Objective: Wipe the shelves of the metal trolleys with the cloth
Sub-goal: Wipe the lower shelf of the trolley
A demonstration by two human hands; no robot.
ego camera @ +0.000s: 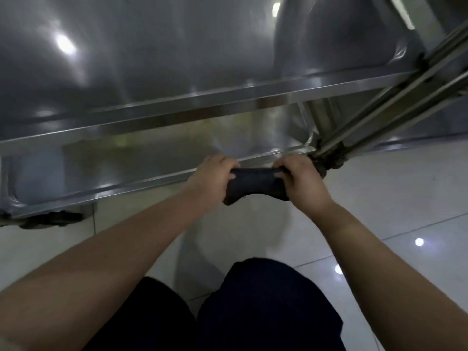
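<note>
A steel trolley fills the upper half of the head view, with its top shelf (152, 59) above and its lower shelf (106, 160) beneath. A dark cloth (255, 186) is stretched between my two hands, just in front of the lower shelf's front rim (141, 186). My left hand (215, 177) grips the cloth's left end and my right hand (301, 178) grips its right end. Both fists are closed on the fabric, which hangs over the floor and not on the shelf.
The trolley's corner posts (395, 102) run diagonally at the right. A black castor (50, 219) shows at the lower left corner. Glossy white floor tiles (392, 198) lie below, and my knees in dark trousers (253, 305) are at the bottom.
</note>
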